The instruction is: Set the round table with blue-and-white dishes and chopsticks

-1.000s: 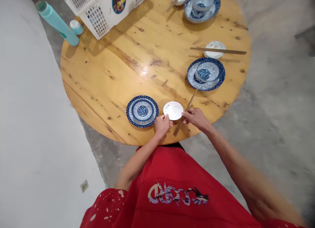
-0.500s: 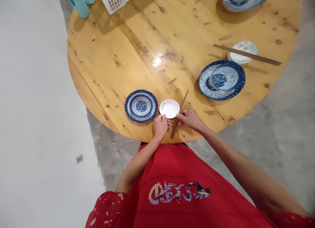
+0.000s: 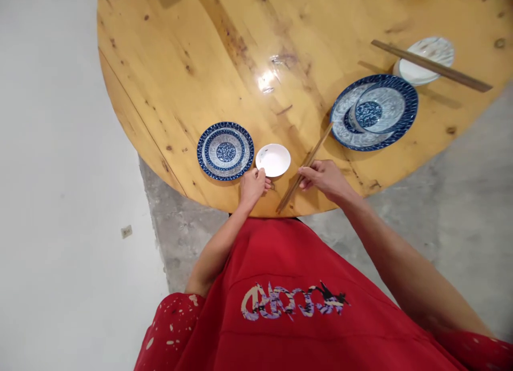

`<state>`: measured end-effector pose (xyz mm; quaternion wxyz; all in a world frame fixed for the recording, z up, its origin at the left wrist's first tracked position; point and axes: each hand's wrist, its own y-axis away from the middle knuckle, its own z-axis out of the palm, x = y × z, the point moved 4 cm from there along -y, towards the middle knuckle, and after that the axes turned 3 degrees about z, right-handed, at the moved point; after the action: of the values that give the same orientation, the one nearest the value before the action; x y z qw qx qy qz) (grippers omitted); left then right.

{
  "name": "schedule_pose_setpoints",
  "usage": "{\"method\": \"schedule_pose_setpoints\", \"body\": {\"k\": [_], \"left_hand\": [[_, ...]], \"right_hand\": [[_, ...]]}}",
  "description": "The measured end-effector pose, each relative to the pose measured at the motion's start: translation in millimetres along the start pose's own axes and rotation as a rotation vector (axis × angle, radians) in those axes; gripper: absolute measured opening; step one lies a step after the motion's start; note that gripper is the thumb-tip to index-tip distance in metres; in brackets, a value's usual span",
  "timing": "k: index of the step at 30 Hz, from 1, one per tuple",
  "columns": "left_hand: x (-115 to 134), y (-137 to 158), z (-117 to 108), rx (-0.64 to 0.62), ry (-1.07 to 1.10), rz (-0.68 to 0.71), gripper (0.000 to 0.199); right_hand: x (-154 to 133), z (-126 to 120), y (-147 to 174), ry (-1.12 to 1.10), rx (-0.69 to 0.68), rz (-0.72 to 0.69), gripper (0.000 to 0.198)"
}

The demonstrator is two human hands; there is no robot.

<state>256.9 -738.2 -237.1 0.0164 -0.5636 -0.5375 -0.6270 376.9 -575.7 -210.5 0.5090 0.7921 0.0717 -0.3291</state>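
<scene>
Near the table's front edge, my left hand [image 3: 253,188] has its fingers curled, with the thumb and forefinger at the near rim of a small white dish [image 3: 273,161]. My right hand [image 3: 324,179] is closed around a pair of wooden chopsticks [image 3: 306,167], pinched near their middle and slanting across just right of the dish. Left of the dish sits a blue-and-white patterned plate [image 3: 203,162] with a smaller matching piece nested in it.
Farther right stands another blue-patterned plate [image 3: 409,114] holding a bowl [image 3: 371,114]. Behind it, chopsticks [image 3: 460,76] lie across a white bowl [image 3: 435,53]. The round wooden table [image 3: 160,93] curves close to my apron [image 3: 280,259].
My right hand has moved right with the chopsticks, away from the white dish, and they now slant more. My left hand stays at the dish's rim. The view has tilted down.
</scene>
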Motion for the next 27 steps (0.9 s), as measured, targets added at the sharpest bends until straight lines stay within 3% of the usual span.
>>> {"method": "schedule_pose_setpoints", "body": {"k": [6,11,14,21,27], "left_hand": [[-16,19,-16,-0.057,0.066,-0.009,0.039],[-23,55,-9,-0.358,0.108,0.137,0.039],[-28,65,0,-0.456,0.216,0.114,0.043],[-36,58,0,-0.364,0.345,-0.02,0.033],[-39,56,5,-0.299,0.388,-0.037,0.029]], "right_hand": [[-13,-16,10,-0.207,-0.008,-0.017,0.018],[-34,20,10,-0.199,-0.177,-0.031,0.023],[-42,43,5,-0.16,-0.205,-0.039,0.026],[-42,59,-1,-0.162,-0.198,-0.059,0.023],[-45,60,1,-0.05,-0.113,-0.18,0.019]]}}
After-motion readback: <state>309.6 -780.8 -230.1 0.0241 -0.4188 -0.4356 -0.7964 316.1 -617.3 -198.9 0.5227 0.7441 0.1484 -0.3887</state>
